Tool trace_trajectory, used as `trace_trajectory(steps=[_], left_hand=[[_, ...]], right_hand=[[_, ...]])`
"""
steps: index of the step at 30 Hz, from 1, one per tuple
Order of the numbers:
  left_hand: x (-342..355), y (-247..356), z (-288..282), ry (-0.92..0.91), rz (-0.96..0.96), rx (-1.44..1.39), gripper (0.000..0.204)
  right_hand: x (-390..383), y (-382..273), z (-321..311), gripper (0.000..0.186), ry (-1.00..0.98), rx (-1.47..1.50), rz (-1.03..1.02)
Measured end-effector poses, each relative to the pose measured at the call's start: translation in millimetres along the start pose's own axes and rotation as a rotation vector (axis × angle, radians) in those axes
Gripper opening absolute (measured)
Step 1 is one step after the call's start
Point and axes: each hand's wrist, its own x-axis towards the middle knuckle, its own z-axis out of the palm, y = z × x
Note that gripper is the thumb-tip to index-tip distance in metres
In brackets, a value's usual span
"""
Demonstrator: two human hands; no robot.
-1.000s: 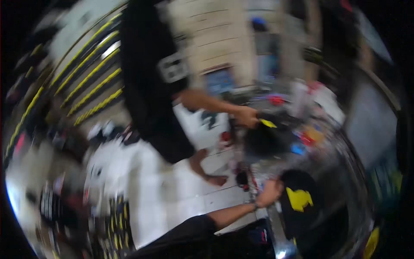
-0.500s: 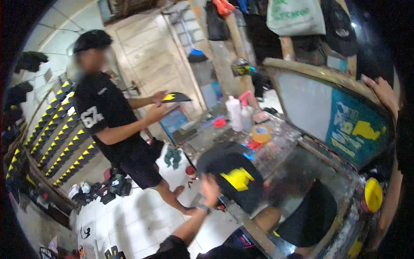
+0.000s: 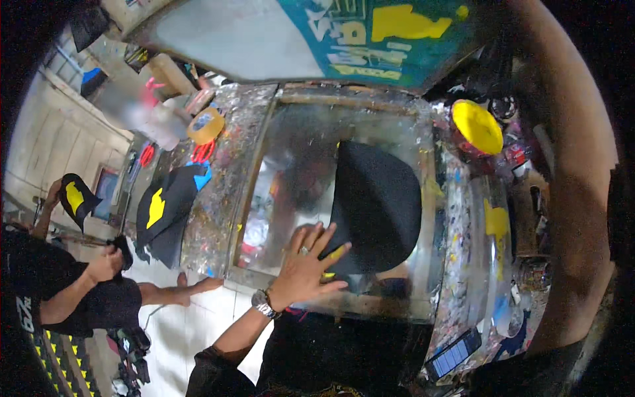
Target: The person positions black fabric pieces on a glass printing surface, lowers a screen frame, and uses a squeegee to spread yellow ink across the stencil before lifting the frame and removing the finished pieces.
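Note:
A rounded black fabric panel (image 3: 380, 205) lies on a glass-topped station (image 3: 281, 198) in front of me. My left hand (image 3: 301, 268) is over the glass with its fingers spread, and its fingertips are at the panel's lower left edge. Whether they press on it I cannot tell. Behind the glass, a tilted printing screen (image 3: 231, 36) with a teal stencil and yellow ink is raised. My right arm (image 3: 572, 152) reaches up along the right side toward the screen; its hand is beyond the picture.
Black panels with a yellow print (image 3: 155, 208) lie at the table's left end, near red scissors (image 3: 203, 152) and a tape roll (image 3: 206, 126). A yellow ink tub (image 3: 477, 127) and a phone (image 3: 455, 354) are at right. A person at left holds a printed black piece (image 3: 78, 198).
My view has swung down and right. My left hand has moved from beside the yellow-printed panels to the panel on the glass. My right hand has left the picture.

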Motion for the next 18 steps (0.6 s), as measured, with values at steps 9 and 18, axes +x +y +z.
trace_trajectory(steps=[9, 18], left_hand=[[-1, 6, 12, -0.025, -0.020, 0.065, 0.066], [-6, 4, 0, -0.066, -0.062, -0.039, 0.064]], right_hand=[[15, 13, -3, 0.092, 0.053, 0.010, 0.265], [18, 15, 8, 0.090, -0.055, -0.144, 0.242]])
